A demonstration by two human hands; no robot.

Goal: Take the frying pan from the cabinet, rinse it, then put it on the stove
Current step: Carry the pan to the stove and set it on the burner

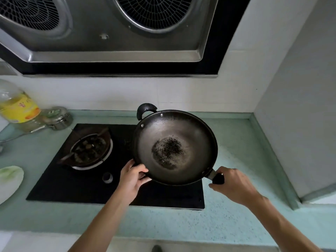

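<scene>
Up close: left hand (131,176) gripping the near-left rim of the pan (174,142), fingers (143,170) curled over the edge; right hand (234,184) wrapped tight round the long handle (217,178). Pan over the right side of the stove (54,182), open side up, dark bits in its middle. Cannot tell if resting or just above. Long line from handle, near right, to little loop (146,110), far left. Other burner (91,150) to the left. Green counter (236,224) all round.
</scene>
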